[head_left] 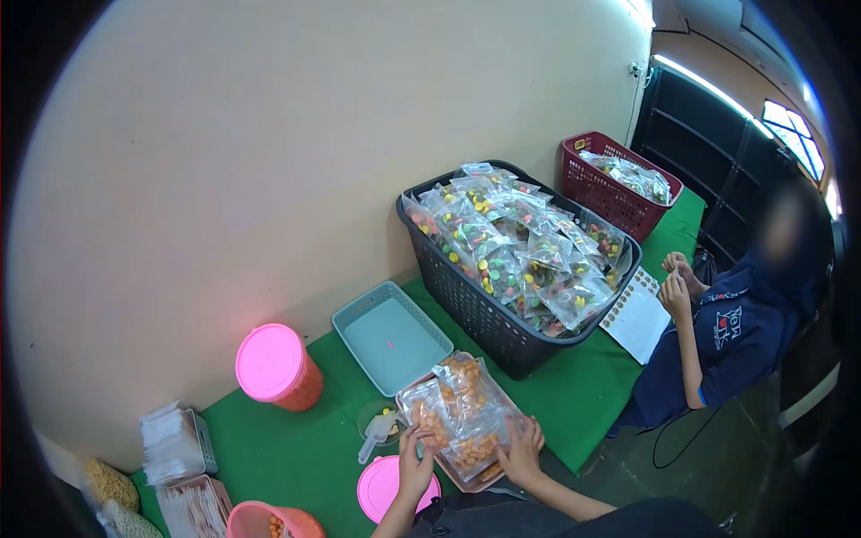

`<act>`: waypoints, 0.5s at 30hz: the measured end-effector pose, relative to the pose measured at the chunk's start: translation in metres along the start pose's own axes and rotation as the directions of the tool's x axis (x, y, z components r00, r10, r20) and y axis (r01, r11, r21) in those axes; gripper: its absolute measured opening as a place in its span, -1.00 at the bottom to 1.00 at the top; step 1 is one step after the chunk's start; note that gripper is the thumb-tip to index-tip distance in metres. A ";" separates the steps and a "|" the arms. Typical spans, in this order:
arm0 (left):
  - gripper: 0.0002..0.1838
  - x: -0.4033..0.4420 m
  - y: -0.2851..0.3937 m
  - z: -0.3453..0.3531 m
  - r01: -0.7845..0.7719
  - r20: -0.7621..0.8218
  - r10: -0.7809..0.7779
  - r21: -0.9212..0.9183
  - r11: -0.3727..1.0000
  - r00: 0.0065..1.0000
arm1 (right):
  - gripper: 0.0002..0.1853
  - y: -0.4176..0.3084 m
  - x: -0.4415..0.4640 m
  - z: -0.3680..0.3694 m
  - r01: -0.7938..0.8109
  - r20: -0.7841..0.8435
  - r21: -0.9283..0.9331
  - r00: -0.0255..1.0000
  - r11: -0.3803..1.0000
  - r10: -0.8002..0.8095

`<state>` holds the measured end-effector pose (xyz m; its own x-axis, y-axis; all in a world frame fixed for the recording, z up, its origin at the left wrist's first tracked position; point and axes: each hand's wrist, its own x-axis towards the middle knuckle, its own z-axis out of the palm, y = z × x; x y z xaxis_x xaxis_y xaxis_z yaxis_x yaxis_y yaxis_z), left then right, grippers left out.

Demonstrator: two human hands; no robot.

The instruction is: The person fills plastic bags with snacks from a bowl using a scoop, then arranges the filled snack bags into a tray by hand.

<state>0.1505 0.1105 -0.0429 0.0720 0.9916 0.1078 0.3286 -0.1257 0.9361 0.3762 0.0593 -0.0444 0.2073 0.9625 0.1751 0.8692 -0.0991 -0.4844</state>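
Note:
A shallow pinkish tray (478, 482) at the table's front edge carries several clear plastic bags of orange snack pieces (465, 386). My left hand (414, 464) is at the tray's left side, fingers extended and apart against the bags' edge. On the right, my right hand (522, 450) rests with spread fingers on the nearest bag (473, 448). Neither hand visibly closes around anything. Just left of the tray, a white scoop (377, 434) lies on a small clear dish (366, 414). A pink lid (395, 489) lies beside my left wrist, partly covered by my forearm.
A black basket (466, 305) heaped with bags of colourful pieces stands behind. Also on the green table (269, 466) are a maroon basket (619, 202), blue-grey tray (390, 336), lidded pink tub (278, 363) and open tub (300, 522). A co-worker (744, 314) sits right.

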 end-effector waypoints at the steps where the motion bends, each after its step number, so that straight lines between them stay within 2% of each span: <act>1: -0.74 -0.002 0.003 0.001 0.004 -0.009 -0.004 0.002 1.000 1.000 | -0.41 0.001 0.000 0.004 0.111 0.044 -0.039 0.993 0.993 -0.110; 2: -0.74 -0.005 0.005 0.003 -0.022 0.022 0.021 0.053 0.998 1.000 | -0.52 0.004 -0.001 0.005 0.132 0.075 0.013 0.988 0.991 -0.132; 3: -0.73 -0.007 0.006 0.004 -0.052 0.055 0.046 0.103 0.993 0.997 | -0.52 0.005 -0.003 0.005 0.137 0.077 0.015 0.987 0.990 -0.138; 6: -0.72 -0.015 0.012 0.000 0.022 0.090 -0.023 0.016 1.000 0.996 | -0.53 0.005 -0.011 0.001 0.143 0.084 -0.016 0.986 0.990 -0.141; 8: -0.72 -0.020 0.012 -0.002 0.072 0.098 -0.068 -0.035 0.997 0.993 | -0.49 0.003 -0.015 -0.004 0.134 0.093 -0.022 0.987 0.991 -0.131; 10: -0.71 -0.021 0.006 -0.003 0.035 0.071 -0.036 0.022 0.999 0.997 | -0.45 0.001 -0.016 -0.005 0.128 0.056 -0.003 0.990 0.992 -0.127; 15: -0.72 -0.023 0.014 -0.017 0.022 0.029 -0.022 -0.006 1.000 0.999 | -0.32 -0.013 -0.016 -0.008 0.111 -0.031 0.022 0.993 0.994 -0.110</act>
<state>0.1373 0.0864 -0.0264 0.0920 0.9927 0.0775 0.3247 -0.1035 0.9401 0.3651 0.0431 -0.0338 0.1237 0.9593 0.2538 0.8767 0.0141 -0.4808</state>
